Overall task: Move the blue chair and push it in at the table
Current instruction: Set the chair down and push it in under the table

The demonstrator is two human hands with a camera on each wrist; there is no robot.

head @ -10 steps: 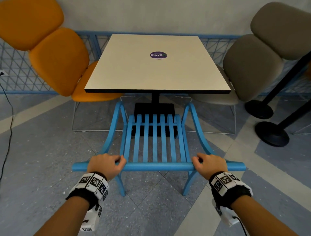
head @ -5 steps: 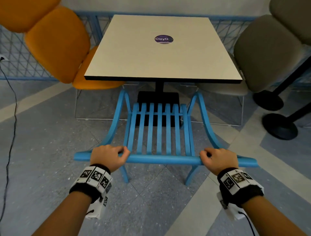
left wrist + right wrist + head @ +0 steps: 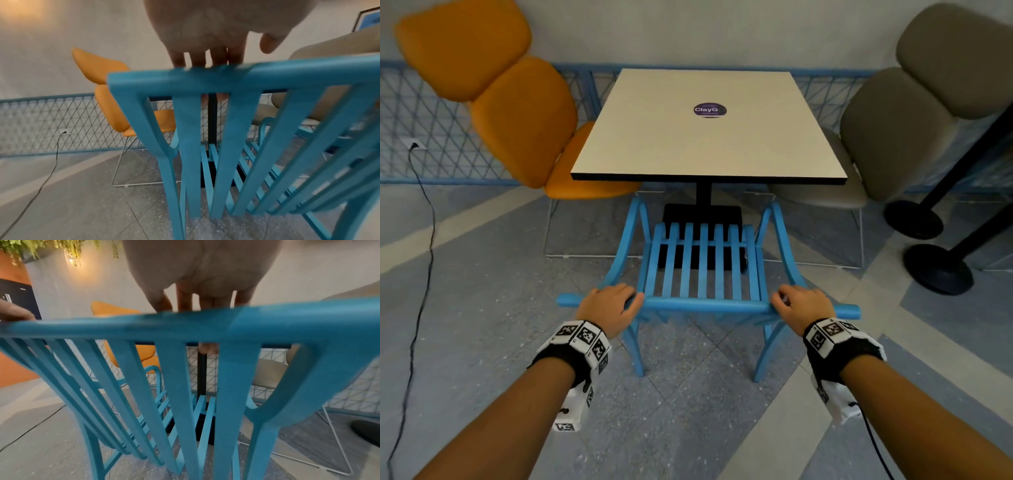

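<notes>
The blue chair (image 3: 702, 267) stands facing the square table (image 3: 705, 137), its slatted seat front just under the table's near edge. The left hand (image 3: 607, 306) and right hand (image 3: 803, 306) both curl their fingers (image 3: 197, 59) over the chair's top rail (image 3: 705, 305), one near each end. An orange chair (image 3: 517, 113) and a grey chair (image 3: 900, 126) flank the table.

Slatted blue chair (image 3: 702, 274) stands upright, its front under the beige table (image 3: 705, 137).
</notes>
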